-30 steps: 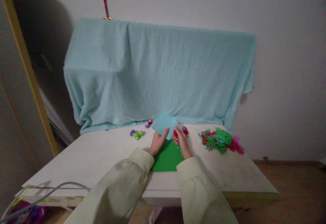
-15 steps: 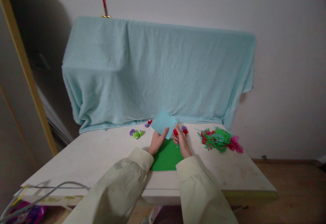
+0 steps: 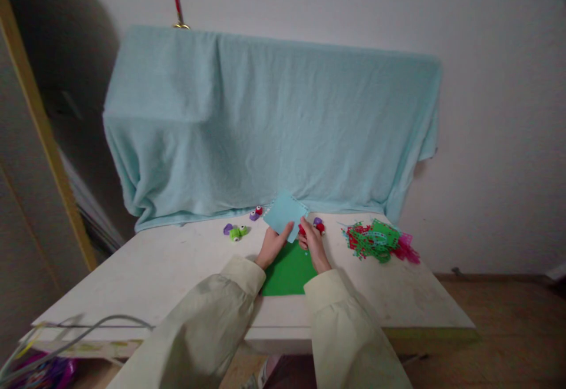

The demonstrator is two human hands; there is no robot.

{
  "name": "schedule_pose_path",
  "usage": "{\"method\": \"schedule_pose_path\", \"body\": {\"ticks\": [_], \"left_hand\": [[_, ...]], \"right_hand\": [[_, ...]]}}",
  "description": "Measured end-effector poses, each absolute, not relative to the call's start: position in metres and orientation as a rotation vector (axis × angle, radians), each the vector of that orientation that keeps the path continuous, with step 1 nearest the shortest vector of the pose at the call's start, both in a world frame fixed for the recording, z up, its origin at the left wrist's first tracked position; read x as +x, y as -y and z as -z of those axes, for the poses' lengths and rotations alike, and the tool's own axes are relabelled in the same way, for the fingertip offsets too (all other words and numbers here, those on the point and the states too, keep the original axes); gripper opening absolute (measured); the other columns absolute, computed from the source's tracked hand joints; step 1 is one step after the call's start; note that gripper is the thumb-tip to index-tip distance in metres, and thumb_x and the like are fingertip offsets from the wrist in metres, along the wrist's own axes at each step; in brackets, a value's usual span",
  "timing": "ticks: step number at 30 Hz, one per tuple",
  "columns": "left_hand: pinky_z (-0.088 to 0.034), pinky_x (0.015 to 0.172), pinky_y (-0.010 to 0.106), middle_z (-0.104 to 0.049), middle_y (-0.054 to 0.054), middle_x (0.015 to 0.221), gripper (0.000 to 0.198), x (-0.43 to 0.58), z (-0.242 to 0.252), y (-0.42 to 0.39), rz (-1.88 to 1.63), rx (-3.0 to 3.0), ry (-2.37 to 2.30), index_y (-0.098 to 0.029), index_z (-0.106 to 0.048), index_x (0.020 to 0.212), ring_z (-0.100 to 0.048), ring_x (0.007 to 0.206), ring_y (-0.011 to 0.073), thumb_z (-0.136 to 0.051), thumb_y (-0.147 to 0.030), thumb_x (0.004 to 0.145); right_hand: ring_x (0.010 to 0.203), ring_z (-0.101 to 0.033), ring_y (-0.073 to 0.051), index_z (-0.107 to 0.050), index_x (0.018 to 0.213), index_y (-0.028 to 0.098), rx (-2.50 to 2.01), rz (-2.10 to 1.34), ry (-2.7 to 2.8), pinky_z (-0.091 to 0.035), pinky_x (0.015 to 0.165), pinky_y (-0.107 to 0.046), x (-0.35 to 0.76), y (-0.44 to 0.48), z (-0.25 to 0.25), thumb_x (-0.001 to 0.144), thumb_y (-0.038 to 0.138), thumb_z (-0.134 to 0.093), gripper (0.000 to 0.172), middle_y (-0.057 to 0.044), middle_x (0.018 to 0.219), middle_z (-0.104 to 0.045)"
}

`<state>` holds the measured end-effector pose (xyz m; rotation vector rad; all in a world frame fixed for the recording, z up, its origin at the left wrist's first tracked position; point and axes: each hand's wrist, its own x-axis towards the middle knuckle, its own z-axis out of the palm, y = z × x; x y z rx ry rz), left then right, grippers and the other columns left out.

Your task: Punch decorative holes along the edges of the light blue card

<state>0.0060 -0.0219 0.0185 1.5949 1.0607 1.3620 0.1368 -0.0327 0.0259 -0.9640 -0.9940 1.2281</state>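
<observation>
My left hand [image 3: 273, 246] is closed on a light blue sheet of paper [image 3: 283, 212], with the thumb lying on top. Small punched holes run along the sheet's upper right edge. At the sheet's right corner, my right hand [image 3: 313, 240] is wrapped around a small red paper punch [image 3: 302, 230], mostly hidden by the fingers. Beneath both hands a green sheet [image 3: 287, 274] lies flat on the table.
On the white table [image 3: 186, 271], small green [image 3: 236, 233] and purple [image 3: 255, 216] pieces with eye-like spots sit left of the paper. Another red piece [image 3: 320, 228] lies behind my right hand. Tangled punched paper scraps [image 3: 375, 240] are at the right. A blue cloth [image 3: 283, 118] hangs behind.
My right hand has shifted slightly left with the red punch, closer against the blue paper's corner. The left hand keeps its hold, and the whole view has moved a little.
</observation>
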Motion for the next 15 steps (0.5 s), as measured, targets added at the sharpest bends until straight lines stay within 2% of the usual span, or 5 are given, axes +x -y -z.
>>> {"method": "schedule_pose_path", "body": {"ticks": [5, 10, 15], "left_hand": [[-0.039, 0.046, 0.022, -0.055, 0.000, 0.060, 0.038, 0.007, -0.023, 0.024, -1.321, 1.533, -0.960, -0.014, -0.056, 0.079, -0.046, 0.046, 0.0103, -0.059, -0.052, 0.078], [-0.043, 0.053, 0.024, -0.055, 0.000, 0.063, 0.037, 0.005, -0.031, 0.030, -1.290, 1.487, -0.863, -0.014, -0.058, 0.082, -0.048, 0.052, 0.0122, -0.059, -0.051, 0.078], [-0.047, 0.067, 0.027, -0.060, 0.005, 0.074, 0.037, 0.004, -0.034, 0.031, -1.390, 1.470, -0.931, -0.013, -0.060, 0.086, -0.055, 0.070, 0.0168, -0.060, -0.049, 0.077]], "right_hand": [[0.039, -0.025, -0.006, -0.049, 0.069, 0.021, -0.920, -1.188, 1.068, -0.017, 0.037, -0.020, 0.133, 0.044, -0.034, 0.069, 0.053, -0.068, 0.037, 0.010, 0.051, -0.030], [0.049, -0.036, -0.009, -0.053, 0.063, 0.019, -0.967, -0.980, 1.211, -0.028, 0.044, -0.022, 0.130, 0.056, -0.039, 0.069, 0.047, -0.069, 0.032, 0.005, 0.055, -0.044], [0.058, -0.043, -0.012, -0.057, 0.067, 0.019, -0.962, -0.847, 1.286, -0.036, 0.055, -0.023, 0.129, 0.060, -0.042, 0.073, 0.043, -0.067, 0.027, 0.003, 0.063, -0.052]]}}
